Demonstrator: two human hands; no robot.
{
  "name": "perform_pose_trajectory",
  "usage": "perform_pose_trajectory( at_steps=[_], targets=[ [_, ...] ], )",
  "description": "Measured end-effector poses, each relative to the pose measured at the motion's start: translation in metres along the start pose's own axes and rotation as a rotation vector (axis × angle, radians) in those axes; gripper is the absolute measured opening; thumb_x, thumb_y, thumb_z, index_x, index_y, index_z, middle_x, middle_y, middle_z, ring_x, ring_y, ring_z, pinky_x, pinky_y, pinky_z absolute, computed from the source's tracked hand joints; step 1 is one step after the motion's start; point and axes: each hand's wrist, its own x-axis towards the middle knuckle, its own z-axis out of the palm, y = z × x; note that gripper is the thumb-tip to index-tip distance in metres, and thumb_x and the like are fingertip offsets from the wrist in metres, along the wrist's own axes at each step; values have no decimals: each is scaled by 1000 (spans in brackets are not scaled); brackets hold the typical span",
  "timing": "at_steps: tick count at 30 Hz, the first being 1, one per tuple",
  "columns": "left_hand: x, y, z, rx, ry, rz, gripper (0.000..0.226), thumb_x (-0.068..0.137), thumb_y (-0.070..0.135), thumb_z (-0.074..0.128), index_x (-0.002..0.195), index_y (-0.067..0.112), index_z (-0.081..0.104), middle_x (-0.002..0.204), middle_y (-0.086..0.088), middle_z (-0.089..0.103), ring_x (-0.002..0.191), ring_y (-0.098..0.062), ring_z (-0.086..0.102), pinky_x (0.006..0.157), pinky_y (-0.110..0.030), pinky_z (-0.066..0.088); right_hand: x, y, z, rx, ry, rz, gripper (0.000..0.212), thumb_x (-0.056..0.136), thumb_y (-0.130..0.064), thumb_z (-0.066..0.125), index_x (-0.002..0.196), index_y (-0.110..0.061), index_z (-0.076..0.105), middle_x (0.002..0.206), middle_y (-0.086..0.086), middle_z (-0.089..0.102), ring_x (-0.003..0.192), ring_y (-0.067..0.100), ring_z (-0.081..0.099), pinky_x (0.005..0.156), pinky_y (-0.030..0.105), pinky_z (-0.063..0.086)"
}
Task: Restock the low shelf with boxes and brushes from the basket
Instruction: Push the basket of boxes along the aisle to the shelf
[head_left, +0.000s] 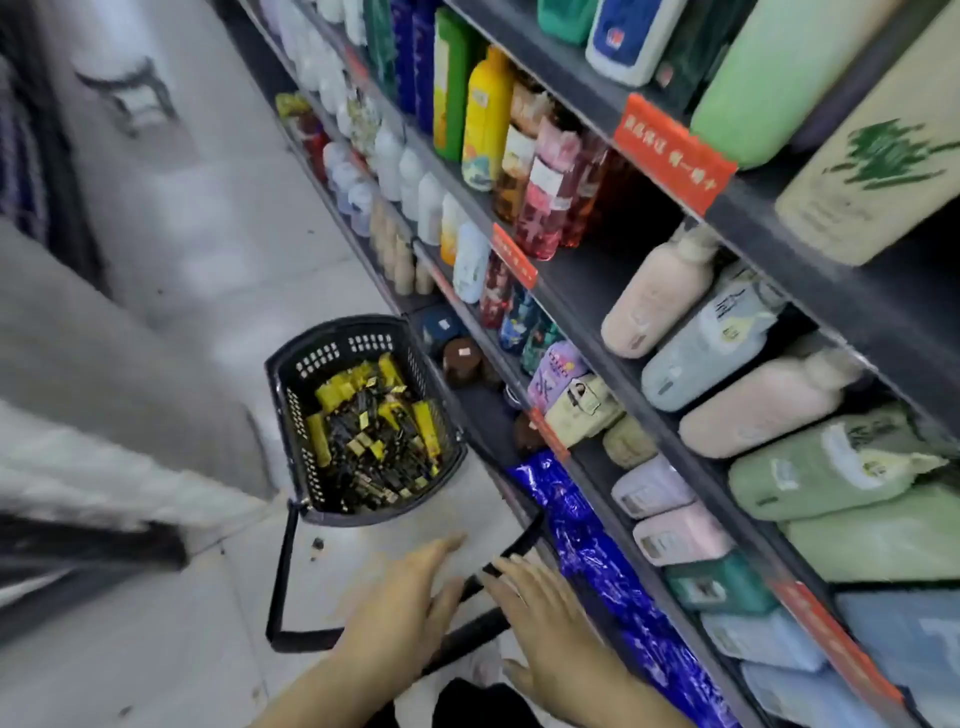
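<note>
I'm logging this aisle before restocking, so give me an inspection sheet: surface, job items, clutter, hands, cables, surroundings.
Surface: pale floor; dark low shelf, partly stocked.
Job's things: black basket on the floor beside the shelving, holding yellow and black packs; its long handle extends toward the person.
Clutter: small dark specks on the floor.
Hands: left hand and right hand both open, fingers straight, over the handle, holding nothing.
Cables: nothing seen.
Surroundings: blue shiny packs on the low shelf; bottles and red price tags above; left side blurred.
</note>
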Motion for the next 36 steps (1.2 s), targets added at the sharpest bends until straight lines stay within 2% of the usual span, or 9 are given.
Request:
perform_pose_trajectory(
  at_steps=[4,8,11,14,22,27,31,33,36],
  targets=[
    [-14,-24,48,186,-160,-5,43,94,35,45,136,28,39,126,12,49,124,-8,44,101,-20,33,23,-2,9,-81,-42,-44,57,94,-31,45,146,-22,24,152,-4,19,138,15,18,112,27,7],
    [-17,-48,61,286,-119,-102,39,92,40,49,127,24,46,127,6,57,118,-11,51,97,-24,37,37,-2,22,-76,-63,-159,43,97,-28,40,140,-19,35,138,2,39,125,20,35,104,27,23],
    [-19,-57,63,506,-161,-170,31,95,42,42,115,20,50,119,2,60,112,-20,54,88,-30,38,46,2,28,-111,-96,-220,36,99,-28,39,130,-11,44,130,9,45,121,24,39,98,31,29],
    [-20,-63,58,627,-147,-227,41,93,54,37,110,19,51,117,1,61,108,-21,55,83,-32,39,50,2,28,-122,-105,-267,33,99,-28,37,127,-13,45,127,8,45,118,24,39,97,32,32],
    [3,-61,29,695,-63,-254,49,91,61,33,115,22,50,116,1,64,106,-21,59,81,-33,42,83,-9,-12,-236,-110,-341,33,98,-21,38,129,-11,42,124,10,48,114,27,43,93,37,36],
    [35,-61,9,661,-88,-284,51,91,62,33,108,18,51,115,-2,63,106,-23,57,80,-34,41,123,-23,-37,-329,-202,-196,33,92,-29,47,116,-7,47,119,15,52,110,33,49,87,41,37],
    [78,-61,-19,618,-47,-235,54,89,65,31,105,17,51,109,-3,65,100,-27,60,75,-36,41,173,-12,-61,-438,-124,-171,35,91,-38,51,112,-10,54,114,11,60,105,32,56,81,37,40],
    [104,-60,-36,573,-44,-219,53,89,65,30,103,18,50,107,-3,66,98,-28,60,71,-35,40,200,-4,-84,-505,-45,-260,35,74,-48,67,88,-17,65,88,3,70,81,21,66,64,27,44],
    [143,-58,-70,470,-82,-224,52,90,63,33,103,17,51,107,-5,65,98,-28,60,74,-35,45,238,1,-118,-577,-40,-238,46,29,-57,84,49,-22,61,45,-6,58,39,9,56,36,14,35]
  ],
)
